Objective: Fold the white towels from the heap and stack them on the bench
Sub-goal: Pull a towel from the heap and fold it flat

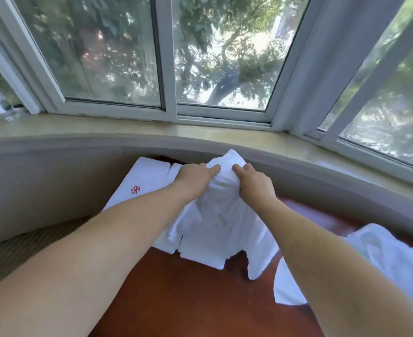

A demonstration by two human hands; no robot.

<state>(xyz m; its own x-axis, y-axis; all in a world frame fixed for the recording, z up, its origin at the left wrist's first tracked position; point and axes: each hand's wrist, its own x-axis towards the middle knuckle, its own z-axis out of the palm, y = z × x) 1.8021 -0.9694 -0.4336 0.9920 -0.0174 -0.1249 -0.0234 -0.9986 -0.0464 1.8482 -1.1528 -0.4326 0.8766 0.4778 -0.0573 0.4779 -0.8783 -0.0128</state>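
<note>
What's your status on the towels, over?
Left hand and right hand both grip one white towel, lifted over the folded towels. Heap waits at right on bench. Nothing in the way.

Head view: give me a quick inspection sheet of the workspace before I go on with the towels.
Surface: red-brown bench, partly covered by towels.
Job's things: held towel lifted, hanging unfolded; folded towels with red emblem behind the left arm; towel heap at right.
Clutter: nothing seen.
Grippers: left hand and right hand both grip the held towel's top.
Cables: nothing seen.
Surroundings: curved window sill, windows with trees outside, pale curtain.
</note>
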